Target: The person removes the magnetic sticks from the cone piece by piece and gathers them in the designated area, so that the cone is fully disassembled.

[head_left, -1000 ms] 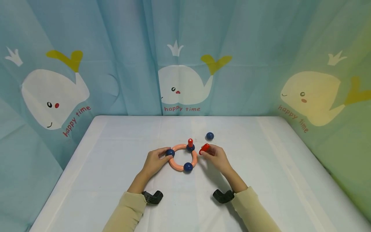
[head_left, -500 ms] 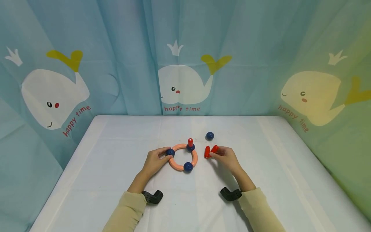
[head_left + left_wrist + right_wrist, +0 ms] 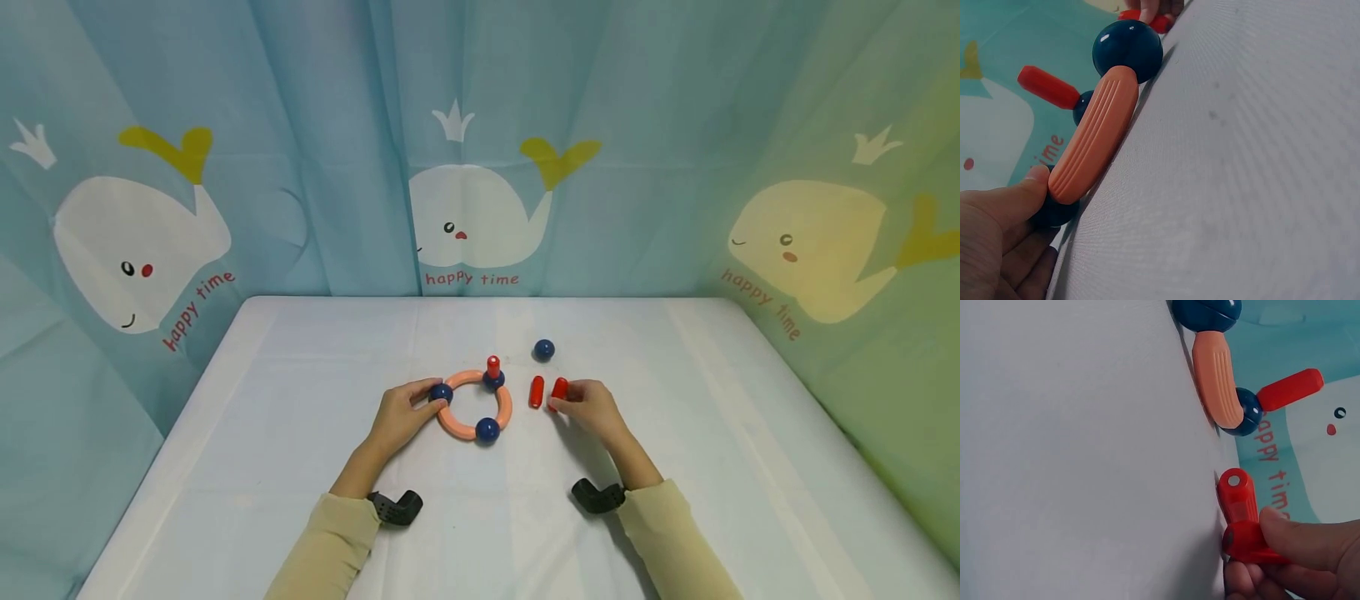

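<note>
A ring of curved orange sticks point(image 3: 504, 407) joined by blue balls lies on the white table. With thumb and fingers, my left hand point(image 3: 396, 421) pinches the ring's left blue ball point(image 3: 441, 393). A red stick point(image 3: 492, 367) stands upright on the ring's back ball point(image 3: 493, 381); another blue ball point(image 3: 487, 430) sits at the front. Right of the ring, my right hand point(image 3: 597, 410) pinches a red stick point(image 3: 558, 390), its far end free of the fingers. Just left of that lies a second red stick point(image 3: 537, 392), also seen in the right wrist view, lying apart from the ring.
A loose blue ball point(image 3: 543, 350) lies behind the red sticks. The white-covered table point(image 3: 300, 350) ends at a light blue curtain point(image 3: 337, 167) with whale prints, which also closes in the sides. Dark cameras are strapped to both wrists.
My right hand has moved right, away from the ring. One red stick now lies apart on the table, and the held stick has turned more upright in view. My left hand has stayed put.
</note>
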Motion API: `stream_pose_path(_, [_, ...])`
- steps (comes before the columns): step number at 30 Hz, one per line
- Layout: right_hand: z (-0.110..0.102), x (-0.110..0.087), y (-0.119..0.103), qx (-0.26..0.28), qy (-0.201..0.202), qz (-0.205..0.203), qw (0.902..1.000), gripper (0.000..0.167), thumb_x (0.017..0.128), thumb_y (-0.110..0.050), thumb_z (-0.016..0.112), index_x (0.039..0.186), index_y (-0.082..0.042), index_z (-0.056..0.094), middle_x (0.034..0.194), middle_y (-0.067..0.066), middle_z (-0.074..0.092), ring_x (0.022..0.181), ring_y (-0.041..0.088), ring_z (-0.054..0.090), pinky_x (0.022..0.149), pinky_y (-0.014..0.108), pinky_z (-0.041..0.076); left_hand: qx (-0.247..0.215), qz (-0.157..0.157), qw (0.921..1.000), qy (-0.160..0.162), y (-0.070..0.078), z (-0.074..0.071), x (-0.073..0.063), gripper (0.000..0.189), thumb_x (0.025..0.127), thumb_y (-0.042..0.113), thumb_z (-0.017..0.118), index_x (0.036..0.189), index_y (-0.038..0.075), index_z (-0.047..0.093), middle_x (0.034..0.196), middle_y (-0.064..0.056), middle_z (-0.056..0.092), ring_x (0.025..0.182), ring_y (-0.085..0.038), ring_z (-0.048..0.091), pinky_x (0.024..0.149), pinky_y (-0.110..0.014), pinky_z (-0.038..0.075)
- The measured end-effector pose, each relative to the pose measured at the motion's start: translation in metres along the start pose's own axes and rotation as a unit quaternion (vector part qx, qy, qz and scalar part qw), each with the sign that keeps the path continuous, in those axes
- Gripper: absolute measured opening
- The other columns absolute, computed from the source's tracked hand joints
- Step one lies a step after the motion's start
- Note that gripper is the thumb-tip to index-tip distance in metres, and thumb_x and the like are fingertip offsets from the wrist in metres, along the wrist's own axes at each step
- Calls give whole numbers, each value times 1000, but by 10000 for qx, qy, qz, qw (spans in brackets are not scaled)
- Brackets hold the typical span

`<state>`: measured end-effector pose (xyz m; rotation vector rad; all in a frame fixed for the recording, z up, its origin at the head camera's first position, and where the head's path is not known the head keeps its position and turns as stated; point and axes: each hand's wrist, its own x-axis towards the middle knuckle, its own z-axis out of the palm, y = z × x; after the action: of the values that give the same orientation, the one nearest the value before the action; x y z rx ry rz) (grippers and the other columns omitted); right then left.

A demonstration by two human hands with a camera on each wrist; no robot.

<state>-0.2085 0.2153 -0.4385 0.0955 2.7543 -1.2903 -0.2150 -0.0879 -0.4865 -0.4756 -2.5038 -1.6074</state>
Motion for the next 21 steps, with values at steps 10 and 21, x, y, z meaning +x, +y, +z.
stream_pose_path(10, [-2, 7, -9, -227, 253, 537, 9980, 48, 78, -16, 74, 113, 12, 57, 92, 18, 60, 76, 24, 53, 62, 29, 47, 62, 56, 10000, 7, -1, 0, 1, 38, 81, 17, 71, 115, 3, 64, 112, -12, 63, 106, -22, 58, 90, -34, 45])
stream_pose_path(21, [-2, 8, -14, -336, 169, 496, 9981, 34, 77, -13, 74, 100, 10, 64, 80, 12, 63, 65, 18, 55, 57, 26, 48, 48, 20, 10000, -31, -1, 0, 1, 39, 81, 19, 71, 115, 3, 64, 113, -12, 62, 106, -21, 58, 90, -33, 45])
